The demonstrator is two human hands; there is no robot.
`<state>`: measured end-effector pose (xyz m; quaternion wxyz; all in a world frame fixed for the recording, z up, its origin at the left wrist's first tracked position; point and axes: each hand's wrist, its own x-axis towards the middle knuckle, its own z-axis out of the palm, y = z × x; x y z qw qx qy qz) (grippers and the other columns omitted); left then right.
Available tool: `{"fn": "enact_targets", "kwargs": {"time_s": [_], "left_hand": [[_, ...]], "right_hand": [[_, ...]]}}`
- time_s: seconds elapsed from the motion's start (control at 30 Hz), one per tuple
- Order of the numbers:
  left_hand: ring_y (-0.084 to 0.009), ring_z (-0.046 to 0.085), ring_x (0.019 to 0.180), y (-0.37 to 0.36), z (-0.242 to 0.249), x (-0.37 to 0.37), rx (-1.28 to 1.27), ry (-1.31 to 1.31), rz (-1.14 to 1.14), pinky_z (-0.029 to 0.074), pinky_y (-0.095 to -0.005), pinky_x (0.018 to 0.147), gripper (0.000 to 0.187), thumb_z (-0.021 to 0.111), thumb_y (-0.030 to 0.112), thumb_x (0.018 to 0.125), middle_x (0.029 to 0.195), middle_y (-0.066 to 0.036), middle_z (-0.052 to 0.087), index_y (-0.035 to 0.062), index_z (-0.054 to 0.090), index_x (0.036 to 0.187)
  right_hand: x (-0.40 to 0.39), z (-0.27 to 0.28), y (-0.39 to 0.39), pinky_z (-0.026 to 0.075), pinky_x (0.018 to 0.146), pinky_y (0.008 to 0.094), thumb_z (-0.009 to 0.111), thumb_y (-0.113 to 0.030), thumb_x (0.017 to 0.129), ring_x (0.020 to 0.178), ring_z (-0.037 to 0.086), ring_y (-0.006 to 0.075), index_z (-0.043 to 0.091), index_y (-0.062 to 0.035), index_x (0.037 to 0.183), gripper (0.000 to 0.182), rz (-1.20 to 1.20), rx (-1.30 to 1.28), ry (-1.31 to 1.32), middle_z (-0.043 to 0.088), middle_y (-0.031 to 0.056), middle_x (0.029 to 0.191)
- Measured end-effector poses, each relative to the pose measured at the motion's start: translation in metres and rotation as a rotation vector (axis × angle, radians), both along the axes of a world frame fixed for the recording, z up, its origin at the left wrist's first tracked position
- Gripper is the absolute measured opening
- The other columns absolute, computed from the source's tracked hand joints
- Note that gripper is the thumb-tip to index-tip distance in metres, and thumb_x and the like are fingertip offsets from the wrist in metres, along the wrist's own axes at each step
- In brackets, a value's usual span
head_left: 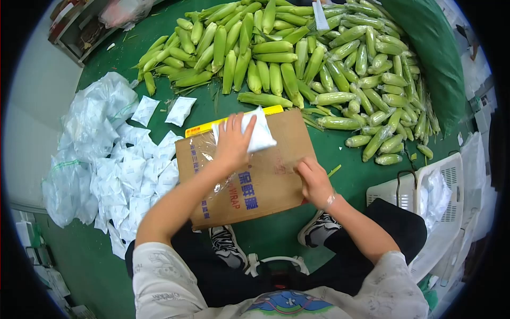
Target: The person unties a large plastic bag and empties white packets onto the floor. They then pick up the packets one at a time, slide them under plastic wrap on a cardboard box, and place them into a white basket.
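Observation:
A cardboard box [287, 143] printed with blue characters and the word WRAP lies in front of me, between my knees. My left hand [231, 141] is closed on a puffy white packet [261, 132] over the far part of the box. Shiny clear film [210, 151] shows on the box beside that hand. My right hand [314, 182] is over the box's right side, its fingers curled together; what they hold, if anything, is hidden. A yellow box [199, 129] shows along the cardboard box's far edge.
Unwrapped corn [228, 45] is heaped beyond the box, with film-wrapped corn [372, 80] to its right. White packets [133, 170] are piled on the left beside clear plastic bags [95, 111]. A white basket [390, 191] stands right; a green sheet [438, 58] borders the corn.

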<state>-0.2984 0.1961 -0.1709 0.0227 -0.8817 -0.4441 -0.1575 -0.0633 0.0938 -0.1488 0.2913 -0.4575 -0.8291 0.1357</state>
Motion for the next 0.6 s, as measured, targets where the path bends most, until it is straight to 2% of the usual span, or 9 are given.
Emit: {"fn": "enact_targets", "kwargs": {"time_s": [0.07, 0.2, 0.3, 0.37, 0.4, 0.43, 0.5, 0.53, 0.6], "left_hand": [[-0.0396, 0.038, 0.12, -0.026, -0.02, 0.007, -0.046, -0.049, -0.011, 0.031, -0.0519, 0.098, 0.094, 0.078, 0.013, 0.054, 0.128, -0.025, 0.04, 0.0048, 0.036, 0.138], [-0.0416, 0.036, 0.125, -0.052, -0.032, 0.01, -0.175, -0.134, -0.013, 0.028, -0.0542, 0.102, 0.091, 0.077, 0.014, 0.056, 0.135, -0.025, 0.035, 0.0018, 0.037, 0.137], [-0.0426, 0.033, 0.129, -0.054, -0.026, -0.017, -0.172, -0.145, -0.084, 0.026, -0.0529, 0.106, 0.087, 0.077, 0.017, 0.06, 0.139, -0.025, 0.034, -0.002, 0.036, 0.135], [-0.0414, 0.036, 0.128, -0.066, -0.02, -0.047, -0.251, -0.27, -0.138, 0.027, -0.05, 0.107, 0.089, 0.08, 0.025, 0.063, 0.135, -0.025, 0.038, -0.004, 0.035, 0.133], [-0.0381, 0.035, 0.13, -0.08, -0.012, -0.062, -0.236, -0.253, 0.008, 0.032, -0.0451, 0.104, 0.087, 0.08, 0.036, 0.065, 0.134, -0.026, 0.04, -0.0059, 0.038, 0.128], [-0.0381, 0.035, 0.13, -0.095, -0.01, -0.072, -0.232, -0.248, 0.017, 0.032, -0.0451, 0.104, 0.087, 0.08, 0.036, 0.065, 0.134, -0.026, 0.04, -0.0059, 0.038, 0.128], [-0.0362, 0.05, 0.118, -0.122, -0.006, -0.087, -0.429, -0.145, 0.571, 0.045, -0.0437, 0.091, 0.081, 0.077, 0.039, 0.069, 0.126, -0.025, 0.048, -0.0035, 0.038, 0.127], [-0.0362, 0.05, 0.118, -0.128, -0.006, -0.086, -0.428, -0.134, 0.577, 0.045, -0.0437, 0.091, 0.081, 0.077, 0.039, 0.069, 0.126, -0.025, 0.048, -0.0035, 0.038, 0.127], [-0.0354, 0.063, 0.084, -0.135, -0.019, -0.077, -0.627, 0.087, 0.7, 0.052, -0.0427, 0.071, 0.054, 0.073, 0.035, 0.077, 0.099, -0.021, 0.062, -0.0027, 0.053, 0.109]], "right_hand": [[-0.01, 0.021, -0.003, 0.042, 0.07, 0.0397, 0.057, 0.006, 0.074, 0.078, 0.052, 0.0338, 0.049, -0.0026, 0.082, 0.014, -0.117, -0.091, 0.188, 0.048, 0.0147, 0.082], [-0.055, -0.01, 0.061, 0.042, 0.074, 0.0383, 0.055, 0.004, 0.081, 0.074, 0.053, 0.0341, 0.052, -0.0022, 0.081, 0.007, -0.159, -0.219, 0.499, 0.05, 0.0152, 0.08], [-0.075, -0.048, 0.086, 0.044, 0.078, 0.0397, 0.059, -0.003, 0.082, 0.091, 0.055, 0.0328, 0.056, -0.0011, 0.092, 0.011, -0.061, -0.201, 0.247, 0.056, 0.0156, 0.096], [-0.071, -0.051, 0.08, 0.039, 0.09, 0.0459, 0.062, -0.013, 0.083, 0.112, 0.047, 0.0347, 0.053, -0.0035, 0.115, 0.035, 0.208, -0.024, 0.038, 0.049, 0.0182, 0.123], [-0.063, -0.051, 0.076, 0.032, 0.1, 0.0503, 0.071, -0.025, 0.075, 0.125, 0.036, 0.0367, 0.038, -0.0064, 0.136, 0.072, 0.302, -0.103, -0.152, 0.032, 0.0179, 0.143], [-0.057, -0.044, 0.08, 0.032, 0.1, 0.0503, 0.071, -0.025, 0.075, 0.125, 0.036, 0.0367, 0.038, -0.0064, 0.136, 0.072, 0.31, -0.098, -0.147, 0.032, 0.0179, 0.143], [-0.048, -0.028, 0.09, 0.031, 0.103, 0.0503, 0.079, -0.032, 0.063, 0.125, 0.037, 0.0368, 0.029, -0.0057, 0.141, 0.096, 0.502, -0.081, -0.447, 0.028, 0.018, 0.146], [-0.051, -0.022, 0.099, 0.029, 0.105, 0.0472, 0.078, -0.032, 0.06, 0.129, 0.035, 0.0353, 0.027, -0.0101, 0.142, 0.099, 0.522, -0.083, -0.576, 0.029, 0.0168, 0.146], [-0.06, -0.015, 0.114, 0.029, 0.104, 0.0462, 0.077, -0.03, 0.061, 0.128, 0.036, 0.0349, 0.027, -0.0131, 0.143, 0.098, 0.531, -0.102, -0.672, 0.032, 0.017, 0.143]]}}
